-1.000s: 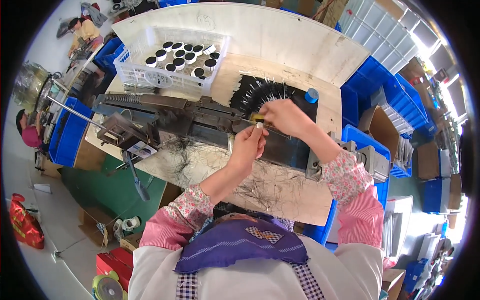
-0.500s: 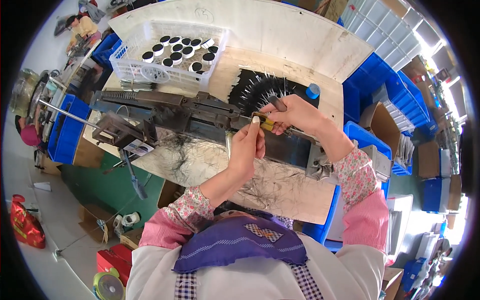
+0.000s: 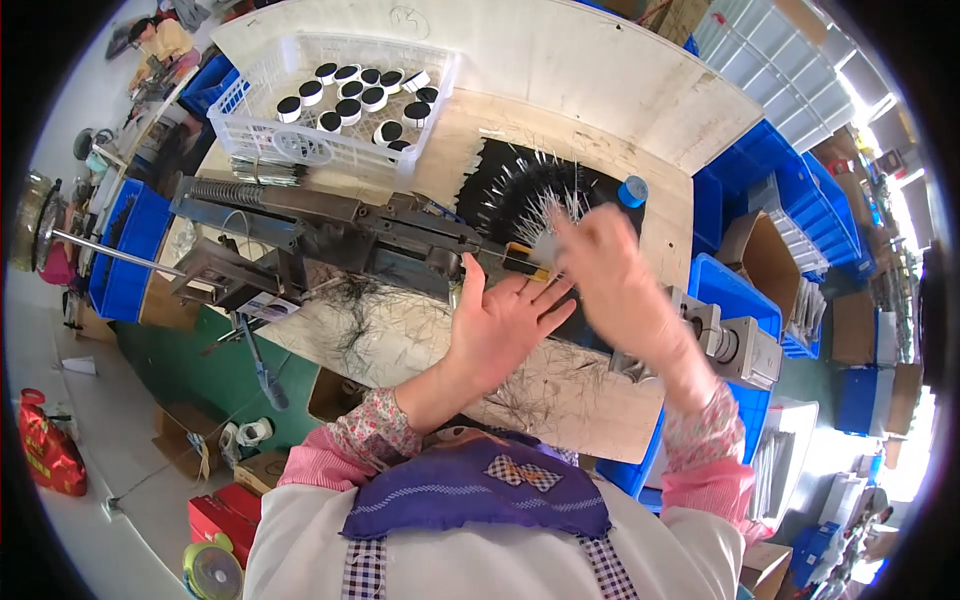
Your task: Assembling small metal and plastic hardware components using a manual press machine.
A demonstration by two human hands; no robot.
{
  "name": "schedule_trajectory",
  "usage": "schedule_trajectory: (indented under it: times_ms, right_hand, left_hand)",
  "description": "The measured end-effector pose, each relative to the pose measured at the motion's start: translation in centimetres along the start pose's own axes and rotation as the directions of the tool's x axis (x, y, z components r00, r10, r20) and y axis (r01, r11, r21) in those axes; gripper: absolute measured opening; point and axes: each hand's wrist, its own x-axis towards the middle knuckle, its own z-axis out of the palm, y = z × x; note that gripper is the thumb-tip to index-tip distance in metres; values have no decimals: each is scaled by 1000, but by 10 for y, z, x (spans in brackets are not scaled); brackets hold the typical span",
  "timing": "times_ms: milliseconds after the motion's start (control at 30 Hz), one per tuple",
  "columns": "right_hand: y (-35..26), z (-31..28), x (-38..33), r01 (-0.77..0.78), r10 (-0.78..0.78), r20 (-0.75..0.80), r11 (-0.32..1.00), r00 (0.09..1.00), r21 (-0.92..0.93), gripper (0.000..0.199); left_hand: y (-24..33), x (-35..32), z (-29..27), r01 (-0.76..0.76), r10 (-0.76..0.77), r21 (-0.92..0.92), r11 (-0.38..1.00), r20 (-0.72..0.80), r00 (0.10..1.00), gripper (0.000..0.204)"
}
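Observation:
My left hand [image 3: 500,325] is open, palm up, with its fingers spread beside a yellow-and-black piece [image 3: 524,260] at the right end of a long dark metal bench machine [image 3: 385,222]. My right hand [image 3: 615,280] is smeared by motion just to the right of that piece. Whether its fingers hold anything cannot be made out. Beyond both hands, thin silvery twisted-wire pieces with black bristles [image 3: 515,195] lie fanned out on a black mat [image 3: 622,222]. Next to the mat's right side stands a small blue round container [image 3: 632,191].
A clear plastic crate [image 3: 330,150] with several black-topped white cylinders stands at the back left. Loose black bristles [image 3: 375,320] litter the wooden tabletop [image 3: 590,425]. Blue bins [image 3: 735,280] line the right side. Another person [image 3: 163,42] sits at the far left.
My left hand has gone from a pinch to open, with its fingers spread. My right hand has come off the yellow-and-black piece and moved slightly right and nearer, blurred.

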Motion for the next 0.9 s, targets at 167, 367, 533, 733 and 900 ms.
schedule_trajectory:
  times_ms: [167,367,533,733,900]
  right_hand:
    - [8,14,3,-135,153,-26,927,988,351,26]
    - [19,22,17,-248,205,155,903,966,351,13]
    - [15,20,19,-155,126,133,959,983,238,10]
    - [11,5,12,-92,86,51,987,995,130,7]
    - [0,11,20,-17,14,16,976,1000,216,11]
  left_hand:
    - [-1,1,9,-51,59,148,988,-48,997,80]
    - [10,-3,8,-62,73,136,989,-74,995,77]
    - [19,-12,12,-90,115,233,968,-94,989,73]
    - [15,-11,13,-124,149,212,969,-107,983,73]
    - [19,-11,9,-123,146,164,979,-140,979,76]
